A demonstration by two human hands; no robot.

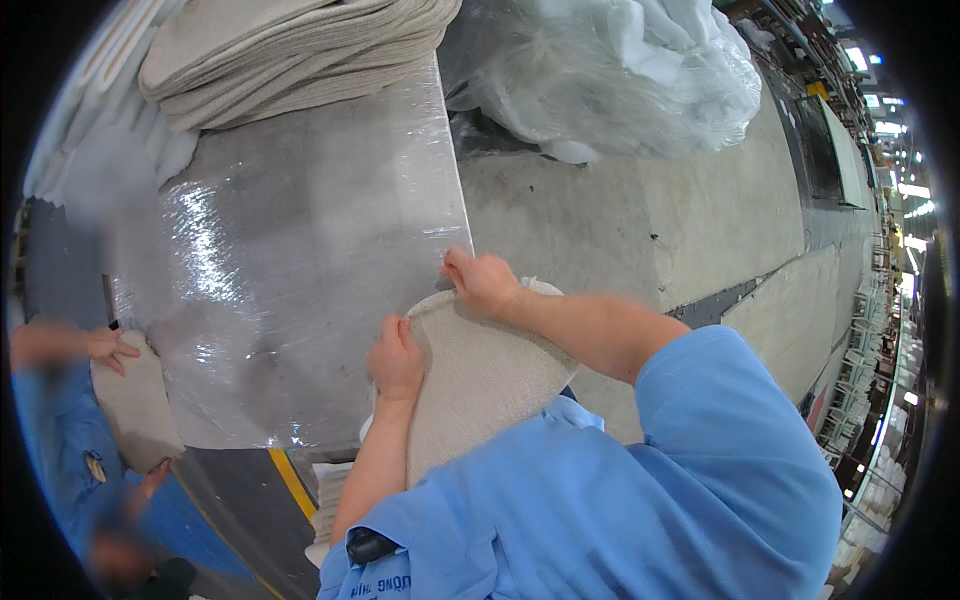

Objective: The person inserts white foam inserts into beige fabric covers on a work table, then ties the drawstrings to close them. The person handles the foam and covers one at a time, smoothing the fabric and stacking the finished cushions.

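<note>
A beige woven cushion point(485, 375) with a rounded far end rests against my body at the near right corner of a plastic-wrapped table. My left hand point(397, 360) is closed on its left edge, thumb upward. At its far rim my right hand point(485, 284) pinches the fabric, fingers curled, beside the table's right edge. A whitish strip of lining or padding shows along that far rim. What exactly lies between my fingertips is too small to make out.
The table point(300, 300) is covered in shiny clear film. Folded beige covers point(300, 60) are stacked at its far end, near white padding point(130, 100). A large clear plastic bag of white stuffing point(620, 80) lies beyond. At left, a co-worker holds another beige cushion point(135, 400).
</note>
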